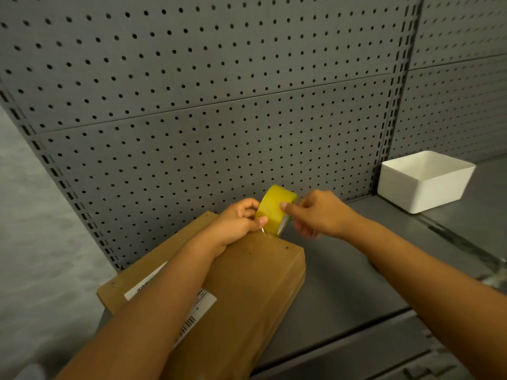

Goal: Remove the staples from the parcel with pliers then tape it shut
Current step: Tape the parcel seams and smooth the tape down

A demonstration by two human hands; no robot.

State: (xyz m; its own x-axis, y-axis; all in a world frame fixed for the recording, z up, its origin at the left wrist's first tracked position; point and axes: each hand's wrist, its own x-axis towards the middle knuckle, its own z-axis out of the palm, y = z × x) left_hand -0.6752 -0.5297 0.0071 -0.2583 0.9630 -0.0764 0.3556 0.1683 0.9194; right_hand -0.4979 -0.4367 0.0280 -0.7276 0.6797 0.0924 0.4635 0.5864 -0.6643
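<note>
Head view: brown rectangular cardboard parcel (247, 292) lying on grey metal shelf (343, 283), white label on top. Yellow roll of packing tape (274, 209) held above parcel's far end. Left hand (237, 223) fingers pinching the roll; right hand (315, 212) fingers gripping its opposite side. White plastic bin (422, 182) well apart, right.

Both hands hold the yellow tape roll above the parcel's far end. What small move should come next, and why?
Probably press the tape's free end onto the parcel: both the left hand and right hand hold the tape roll just above its far edge.
</note>
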